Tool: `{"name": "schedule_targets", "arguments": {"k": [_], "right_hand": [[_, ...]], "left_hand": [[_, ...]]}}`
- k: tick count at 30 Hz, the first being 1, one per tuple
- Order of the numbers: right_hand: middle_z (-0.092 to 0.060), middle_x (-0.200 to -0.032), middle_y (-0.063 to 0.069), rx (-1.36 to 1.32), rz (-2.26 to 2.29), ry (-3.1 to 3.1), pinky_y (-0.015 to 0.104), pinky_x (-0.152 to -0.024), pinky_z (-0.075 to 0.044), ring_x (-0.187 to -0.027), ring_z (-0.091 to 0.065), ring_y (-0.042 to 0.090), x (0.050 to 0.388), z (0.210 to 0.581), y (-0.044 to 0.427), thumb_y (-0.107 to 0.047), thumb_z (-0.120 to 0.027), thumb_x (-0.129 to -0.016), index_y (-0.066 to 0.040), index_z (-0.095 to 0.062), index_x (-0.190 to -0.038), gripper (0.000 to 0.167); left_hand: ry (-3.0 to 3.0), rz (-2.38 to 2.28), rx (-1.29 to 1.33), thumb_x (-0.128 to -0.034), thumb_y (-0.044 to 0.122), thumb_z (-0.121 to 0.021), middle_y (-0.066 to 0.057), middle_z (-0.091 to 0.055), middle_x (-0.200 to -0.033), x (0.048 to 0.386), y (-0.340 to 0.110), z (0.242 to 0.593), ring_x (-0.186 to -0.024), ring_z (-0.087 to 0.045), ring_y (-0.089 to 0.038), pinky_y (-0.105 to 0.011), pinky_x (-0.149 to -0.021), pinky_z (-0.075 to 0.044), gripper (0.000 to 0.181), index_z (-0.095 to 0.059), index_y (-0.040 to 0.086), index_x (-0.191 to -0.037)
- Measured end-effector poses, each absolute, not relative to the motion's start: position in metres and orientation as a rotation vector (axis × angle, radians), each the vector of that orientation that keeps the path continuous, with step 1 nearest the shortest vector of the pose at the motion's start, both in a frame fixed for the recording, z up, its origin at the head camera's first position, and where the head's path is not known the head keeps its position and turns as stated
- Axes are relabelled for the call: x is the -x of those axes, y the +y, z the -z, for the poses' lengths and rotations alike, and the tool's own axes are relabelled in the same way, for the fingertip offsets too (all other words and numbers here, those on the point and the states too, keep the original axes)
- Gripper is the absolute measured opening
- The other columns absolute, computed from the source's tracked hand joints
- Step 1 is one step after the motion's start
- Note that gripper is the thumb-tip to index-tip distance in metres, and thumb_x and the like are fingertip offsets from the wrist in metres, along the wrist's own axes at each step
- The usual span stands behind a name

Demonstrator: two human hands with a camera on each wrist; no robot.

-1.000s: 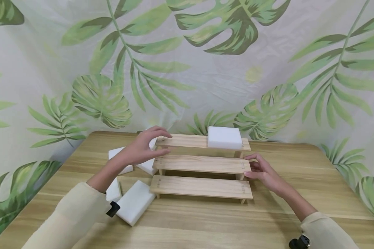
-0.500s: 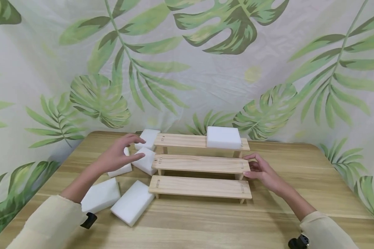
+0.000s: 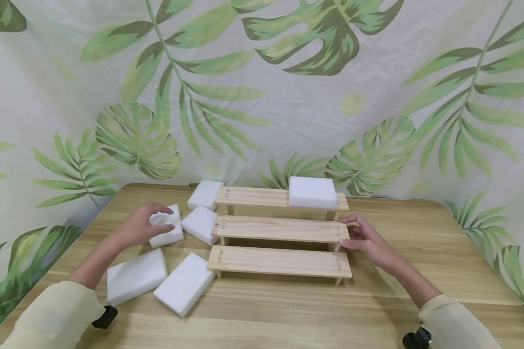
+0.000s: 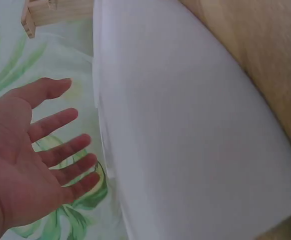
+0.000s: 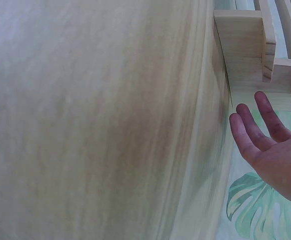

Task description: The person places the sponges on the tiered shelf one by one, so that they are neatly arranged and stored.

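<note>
A three-step wooden display stand (image 3: 279, 261) stands in the middle of the table, with one white foam block (image 3: 312, 192) on the right end of its top step. My left hand (image 3: 135, 227) hovers at a white foam block (image 3: 168, 236) left of the stand, its fingers spread and the thumb apart. In the left wrist view that hand (image 4: 40, 155) is empty, and a large white block (image 4: 185, 125) fills the foreground. My right hand (image 3: 368, 245) holds the right end of the middle step between thumb and index finger. The right wrist view shows its other fingers (image 5: 270, 120) loosely extended beside the stand.
More white foam blocks lie left of the stand: one at the back (image 3: 204, 195), one against the middle step (image 3: 200, 224), and two in front, a left one (image 3: 137, 276) and a right one (image 3: 185, 283). Leaf-patterned cloth (image 3: 288, 126) hangs behind the wooden table (image 3: 288, 315).
My left hand has moved left and down, from the stand's upper left end to over the foam block. The right hand keeps its place at the stand.
</note>
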State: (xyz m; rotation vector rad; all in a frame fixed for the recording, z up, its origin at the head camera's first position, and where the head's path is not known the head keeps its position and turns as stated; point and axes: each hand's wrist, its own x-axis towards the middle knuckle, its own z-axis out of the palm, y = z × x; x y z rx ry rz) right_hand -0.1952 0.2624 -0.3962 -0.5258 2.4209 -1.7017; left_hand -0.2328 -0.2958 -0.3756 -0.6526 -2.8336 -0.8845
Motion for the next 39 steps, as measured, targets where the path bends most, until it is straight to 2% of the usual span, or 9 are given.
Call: {"name": "schedule_targets", "arguments": {"k": [8,15,20,23,28,32,36,39], "right_hand": [[-0.060,-0.125,0.030,0.527,1.707,2.411,0.026,-0.088,-0.055,-0.106,-0.063,0.017,0.197,0.397,0.262,-0.003,-0.064,-0.097,0.011,-0.039,-0.137,0.049],[-0.059,-0.126,0.031,0.529,1.707,2.401,0.026,-0.088,-0.055,-0.107,-0.062,0.018,0.197,0.397,0.262,-0.002,-0.064,-0.097,0.011,-0.039,-0.136,0.048],[-0.059,-0.126,0.031,0.533,1.706,2.403,0.027,-0.088,-0.055,-0.108,-0.062,0.019,0.197,0.396,0.262,-0.002,-0.064,-0.097,0.011,-0.039,-0.136,0.048],[-0.059,-0.126,0.031,0.533,1.705,2.405,0.027,-0.088,-0.055,-0.107,-0.063,0.019,0.197,0.395,0.262,-0.003,-0.064,-0.097,0.010,-0.039,-0.136,0.048],[-0.060,-0.125,0.031,0.536,1.696,2.410,0.027,-0.088,-0.055,-0.106,-0.063,0.017,0.197,0.394,0.261,-0.003,-0.063,-0.097,0.010,-0.038,-0.137,0.048],[-0.059,-0.126,0.032,0.530,1.692,2.410,0.026,-0.088,-0.055,-0.107,-0.063,0.020,0.197,0.395,0.261,-0.003,-0.063,-0.097,0.010,-0.038,-0.136,0.048],[-0.059,-0.126,0.032,0.524,1.693,2.407,0.027,-0.088,-0.055,-0.109,-0.062,0.023,0.196,0.395,0.262,-0.002,-0.063,-0.097,0.011,-0.038,-0.136,0.048],[-0.059,-0.126,0.032,0.525,1.694,2.408,0.026,-0.088,-0.055,-0.109,-0.062,0.023,0.196,0.395,0.262,-0.002,-0.063,-0.097,0.010,-0.038,-0.136,0.048]], "left_hand": [[-2.979,0.729,0.654,-0.0924,0.018,-0.077,-0.037,-0.058,-0.127,0.232,-0.309,0.381,-0.122,-0.049,-0.058,-0.070,-0.099,-0.041,0.042,-0.068,-0.010,-0.123],[-2.990,0.777,0.602,-0.0936,0.016,-0.075,-0.035,-0.059,-0.119,0.233,-0.314,0.380,-0.118,-0.051,-0.056,-0.067,-0.097,-0.043,0.025,-0.071,-0.007,-0.104],[-2.981,0.767,0.598,-0.0909,0.015,-0.078,-0.030,-0.063,-0.112,0.237,-0.320,0.381,-0.115,-0.054,-0.055,-0.066,-0.096,-0.044,0.025,-0.068,-0.006,-0.100],[-2.989,0.757,0.563,-0.0903,0.016,-0.079,-0.034,-0.060,-0.118,0.236,-0.324,0.381,-0.117,-0.053,-0.056,-0.066,-0.097,-0.044,0.032,-0.065,-0.009,-0.106],[-3.032,0.653,0.449,-0.0877,0.024,-0.083,-0.045,-0.049,-0.131,0.233,-0.328,0.381,-0.123,-0.046,-0.060,-0.069,-0.099,-0.041,0.060,-0.056,-0.017,-0.123],[-3.084,0.532,0.340,-0.0840,0.038,-0.085,-0.048,-0.048,-0.128,0.232,-0.330,0.381,-0.120,-0.046,-0.060,-0.068,-0.096,-0.043,0.079,-0.052,-0.019,-0.129],[-3.131,0.476,0.281,-0.0823,0.047,-0.084,-0.048,-0.049,-0.124,0.232,-0.333,0.381,-0.116,-0.049,-0.059,-0.067,-0.090,-0.046,0.083,-0.053,-0.015,-0.129],[-3.150,0.452,0.268,-0.0832,0.048,-0.083,-0.049,-0.049,-0.124,0.231,-0.336,0.380,-0.115,-0.050,-0.061,-0.069,-0.088,-0.047,0.082,-0.054,-0.013,-0.130]]}}
